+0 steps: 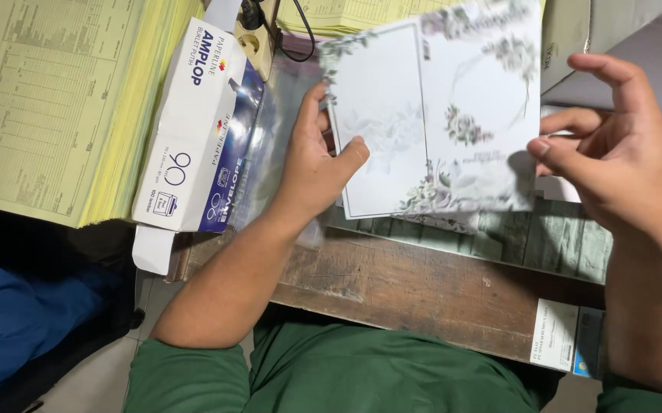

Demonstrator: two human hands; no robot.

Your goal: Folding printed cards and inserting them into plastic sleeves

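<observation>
Best done by keeping the floral card [430,115] flat above the wooden table [423,283]. Left hand [312,164] pinching its left edge, thumb on the face. Right hand [614,145] half open, fingertips just off the right edge. One card, one envelope box [193,130] left, one yellow form stack [48,99] far left.

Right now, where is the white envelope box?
In the head view, the white envelope box lies left of the left hand, against the stack of yellow forms, with clear plastic sleeves at its right edge.
</observation>
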